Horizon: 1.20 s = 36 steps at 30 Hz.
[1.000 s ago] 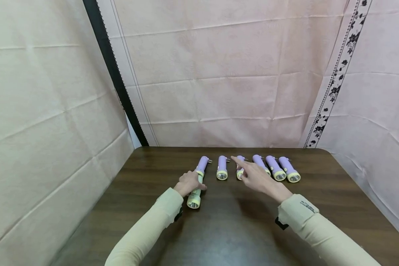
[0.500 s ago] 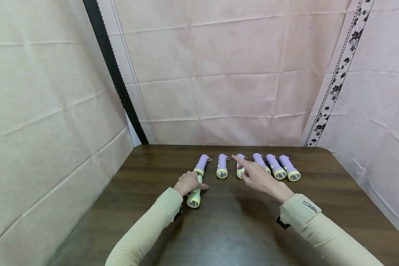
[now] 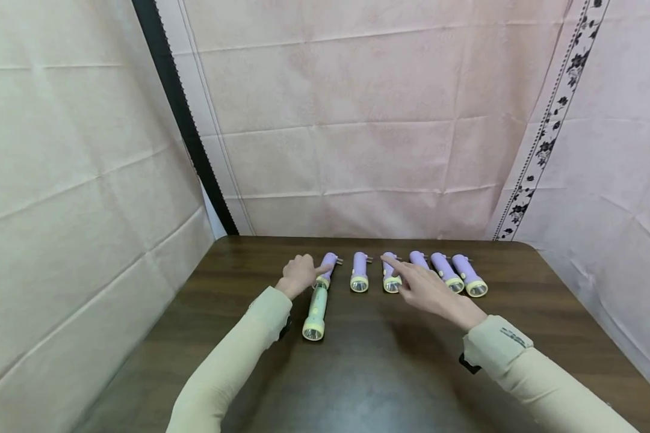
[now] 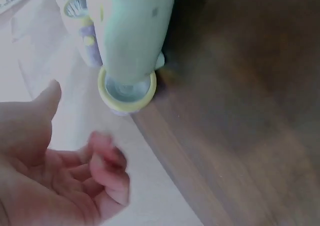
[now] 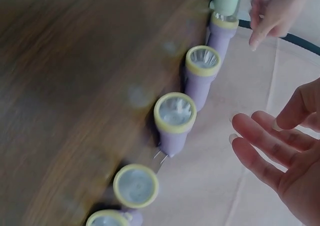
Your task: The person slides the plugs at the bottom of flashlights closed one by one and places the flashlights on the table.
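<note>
A mint green flashlight (image 3: 316,307) with a yellow rim lies in front of the leftmost purple flashlight (image 3: 328,263), its tail against that one's lens. My left hand (image 3: 298,275) is lifted off to the left of the two, thumb stretched out and fingers loosely bent, holding nothing. In the left wrist view, a gap shows between this hand (image 4: 65,171) and the green flashlight (image 4: 132,31). Over the row of purple flashlights hovers my right hand (image 3: 422,287), forefinger extended beside the third flashlight (image 3: 390,281). The right wrist view shows that hand (image 5: 290,146) holding nothing.
Another purple flashlight (image 3: 360,273) lies between my hands. More purple ones, including the rightmost flashlight (image 3: 470,276), lie toward the right, lenses facing me. All are on a brown wooden table (image 3: 368,373). Pale cloth (image 3: 336,120) hangs behind the table and along its sides.
My left hand has let go of the green flashlight and moved up and slightly left, toward the far edge. The green flashlight stays in place. My right hand has barely shifted.
</note>
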Available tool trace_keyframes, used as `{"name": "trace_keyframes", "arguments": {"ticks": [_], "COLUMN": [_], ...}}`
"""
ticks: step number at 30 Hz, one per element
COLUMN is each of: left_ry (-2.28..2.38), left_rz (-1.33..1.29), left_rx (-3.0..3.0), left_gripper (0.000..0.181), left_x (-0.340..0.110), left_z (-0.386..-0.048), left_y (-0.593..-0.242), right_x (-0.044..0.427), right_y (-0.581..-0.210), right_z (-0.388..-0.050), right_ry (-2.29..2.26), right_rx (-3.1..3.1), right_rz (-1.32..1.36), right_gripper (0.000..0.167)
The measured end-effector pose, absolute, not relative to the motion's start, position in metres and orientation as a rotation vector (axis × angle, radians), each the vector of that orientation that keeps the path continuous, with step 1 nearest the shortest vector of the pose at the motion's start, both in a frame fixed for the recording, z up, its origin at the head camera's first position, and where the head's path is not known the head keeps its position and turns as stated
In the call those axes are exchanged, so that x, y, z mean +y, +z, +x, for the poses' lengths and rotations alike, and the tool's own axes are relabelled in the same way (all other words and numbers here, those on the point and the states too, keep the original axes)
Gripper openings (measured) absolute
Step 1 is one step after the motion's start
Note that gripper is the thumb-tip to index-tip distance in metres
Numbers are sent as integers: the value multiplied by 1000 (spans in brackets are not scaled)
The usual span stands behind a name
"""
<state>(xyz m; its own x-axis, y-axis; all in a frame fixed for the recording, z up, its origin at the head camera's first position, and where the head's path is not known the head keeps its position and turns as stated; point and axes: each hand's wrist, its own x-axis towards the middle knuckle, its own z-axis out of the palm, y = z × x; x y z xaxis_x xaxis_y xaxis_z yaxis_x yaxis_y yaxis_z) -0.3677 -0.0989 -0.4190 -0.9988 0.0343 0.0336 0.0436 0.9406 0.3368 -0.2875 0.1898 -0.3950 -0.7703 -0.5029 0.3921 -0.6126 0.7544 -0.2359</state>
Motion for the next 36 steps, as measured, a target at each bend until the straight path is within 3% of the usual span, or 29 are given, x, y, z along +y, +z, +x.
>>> {"name": "trace_keyframes", "arguments": {"ticks": [7, 13, 36], "left_ry": [-584, -652, -784], "left_rz": [-159, -40, -71], "left_rx": [-3076, -3127, -2921], "left_gripper": [35, 51, 28], "left_x": [-86, -79, -81], "left_z": [-399, -409, -415], "left_y": [-421, -429, -416], "right_x": [204, 207, 204], "right_y": [-396, -399, -400], "right_z": [-292, -294, -312], "right_ry": [509, 500, 587], "right_rx": [-2690, -2684, -2700], "right_rz": [835, 838, 870], "right_gripper": [70, 65, 67]}}
